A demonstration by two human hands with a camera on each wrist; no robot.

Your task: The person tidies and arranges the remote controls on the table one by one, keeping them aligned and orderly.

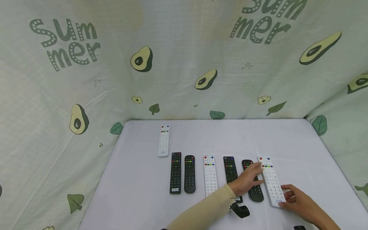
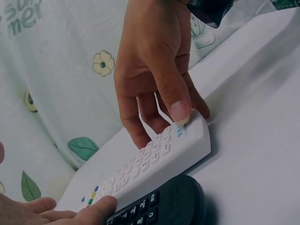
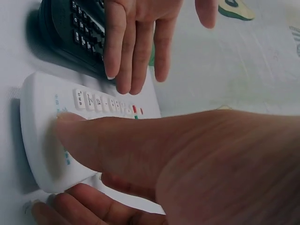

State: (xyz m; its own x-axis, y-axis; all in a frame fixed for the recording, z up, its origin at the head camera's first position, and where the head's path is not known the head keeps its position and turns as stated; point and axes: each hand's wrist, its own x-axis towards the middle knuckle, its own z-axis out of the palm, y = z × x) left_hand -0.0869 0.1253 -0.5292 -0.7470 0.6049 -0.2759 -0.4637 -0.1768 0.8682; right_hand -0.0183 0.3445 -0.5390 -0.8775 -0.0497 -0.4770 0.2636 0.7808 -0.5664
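A white remote control (image 1: pixel 271 180) lies at the right end of a row of remotes, slightly slanted. My right hand (image 1: pixel 300 203) grips its near end, the thumb on top of the printed face and the other fingers along the right side. In the left wrist view, the right thumb presses the white remote (image 2: pixel 176 150) beside its blue lettering. My left hand (image 1: pixel 248 179) reaches over a black rounded remote (image 1: pixel 256 193), its extended fingers at the white remote's far left edge. From the right wrist view, the left fingers (image 3: pixel 136 61) look straight.
Left of the hands lie a black remote (image 1: pixel 230 167), partly under the left wrist, a white remote (image 1: pixel 210 174) and two black remotes (image 1: pixel 175 172). Another white remote (image 1: pixel 164 140) lies farther back. A patterned curtain (image 1: pixel 172 95) hangs behind the white table (image 1: pixel 138 191).
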